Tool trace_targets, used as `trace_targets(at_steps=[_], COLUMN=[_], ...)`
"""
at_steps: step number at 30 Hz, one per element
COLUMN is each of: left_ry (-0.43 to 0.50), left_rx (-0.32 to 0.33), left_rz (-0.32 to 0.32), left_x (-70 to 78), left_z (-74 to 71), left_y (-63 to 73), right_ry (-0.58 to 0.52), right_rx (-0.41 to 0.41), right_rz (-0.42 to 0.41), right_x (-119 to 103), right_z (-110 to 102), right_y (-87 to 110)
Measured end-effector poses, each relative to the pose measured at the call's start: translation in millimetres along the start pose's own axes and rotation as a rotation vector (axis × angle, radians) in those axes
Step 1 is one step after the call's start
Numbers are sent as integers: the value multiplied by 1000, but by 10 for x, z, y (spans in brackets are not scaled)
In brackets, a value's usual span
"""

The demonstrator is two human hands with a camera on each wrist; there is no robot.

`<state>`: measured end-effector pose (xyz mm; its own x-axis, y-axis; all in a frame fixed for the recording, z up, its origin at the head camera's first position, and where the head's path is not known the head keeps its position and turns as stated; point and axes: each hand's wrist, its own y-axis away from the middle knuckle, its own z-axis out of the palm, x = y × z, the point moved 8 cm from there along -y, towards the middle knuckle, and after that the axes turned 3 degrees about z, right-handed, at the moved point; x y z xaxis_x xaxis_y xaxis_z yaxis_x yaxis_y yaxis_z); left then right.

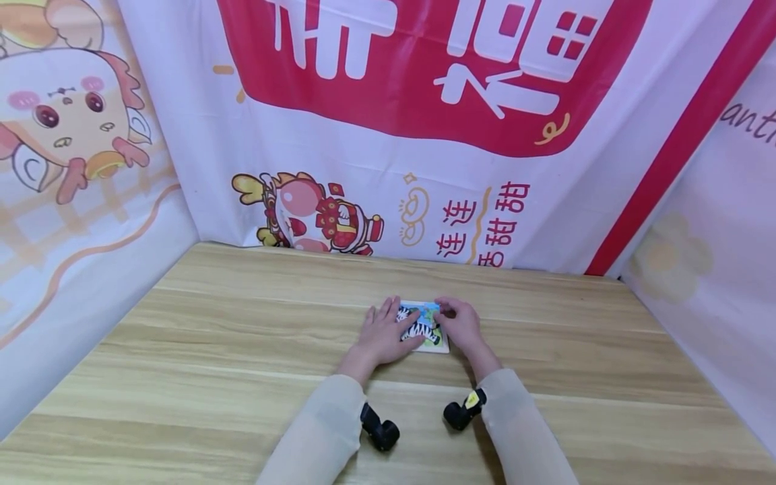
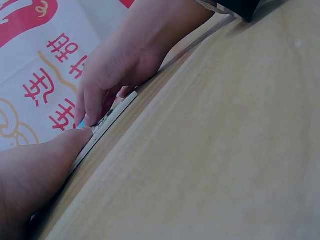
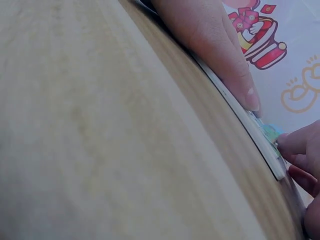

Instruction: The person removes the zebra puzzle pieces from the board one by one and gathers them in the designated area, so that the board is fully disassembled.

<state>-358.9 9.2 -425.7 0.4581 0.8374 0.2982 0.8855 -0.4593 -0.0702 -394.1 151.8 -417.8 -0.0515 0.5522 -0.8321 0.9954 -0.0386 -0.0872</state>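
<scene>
A small zebra jigsaw puzzle (image 1: 421, 331) in a pale flat tray (image 1: 442, 348) lies on the table. My left hand (image 1: 380, 338) rests over the tray's left side, fingers spread, its thumb across the lower part of the picture. At the upper right corner, my right hand (image 1: 463, 325) pinches a blue-green puzzle piece (image 1: 431, 312) between thumb and fingers. In the right wrist view that piece (image 3: 272, 132) stands slightly above the tray's edge (image 3: 262, 146). The left wrist view shows the right hand (image 2: 115, 75) bent down over the tray; its fingertips partly hide the piece.
The wood-grain table (image 1: 242, 364) spreads around the tray on all sides. A printed white and red cloth (image 1: 364, 148) hangs along the back edge, with more printed cloth at left and right. Black wrist cameras (image 1: 383, 432) sit on both forearms, near the tabletop.
</scene>
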Motion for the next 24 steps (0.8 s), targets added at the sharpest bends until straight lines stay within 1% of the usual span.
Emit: trace_targets(at_steps=[3, 6, 10, 16, 24], left_ry=[5, 6, 1, 5, 18], left_rx=[4, 5, -4, -2, 3], left_rz=[1, 1, 2, 1, -2], left_x=[2, 2, 4, -1, -3], left_z=[-11, -15, -2, 2, 8], left_y=[4, 6, 8, 6, -2], right_ry=[-17, -25, -35, -80, -136], right_rx=[-41, -62, -64, -55, -67], right_rz=[17, 26, 42, 104, 159], right_x=[3, 12, 28, 76, 143], right_z=[11, 9, -1, -9, -75], right_y=[4, 6, 6, -3, -8])
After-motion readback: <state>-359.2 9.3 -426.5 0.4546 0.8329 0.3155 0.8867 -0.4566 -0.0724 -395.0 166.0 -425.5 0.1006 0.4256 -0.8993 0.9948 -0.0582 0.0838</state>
